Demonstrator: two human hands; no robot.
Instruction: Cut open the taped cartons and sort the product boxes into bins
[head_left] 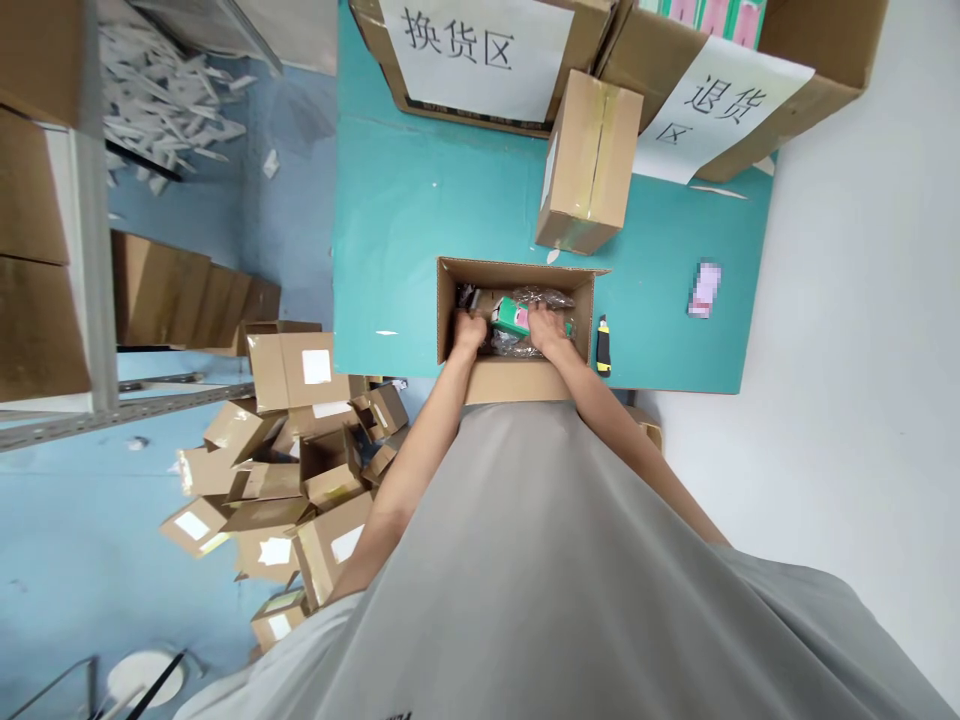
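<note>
An open cardboard box (516, 270) stands at the table's near edge, with both my hands inside it. My right hand (547, 325) is closed over the right part of a small green-and-pink carton (510, 315). Clear plastic packaging (551, 297) lies around that carton. Near the box's left wall, my left hand (470, 330) reaches down with its fingers curled; what they hold, if anything, is hidden. Just beyond it sits a small dark item (466, 296) that I cannot make out. A yellow-and-black utility knife (603, 346) lies to the right of the box.
On the green table (397, 220) stand a taped cardboard box (592, 160) and two large labelled cartons (480, 60) (750, 100). A blurred pink-white item (705, 289) lies at right. Several discarded boxes (322, 470) pile up on the floor left, beside a shelf rack (97, 250).
</note>
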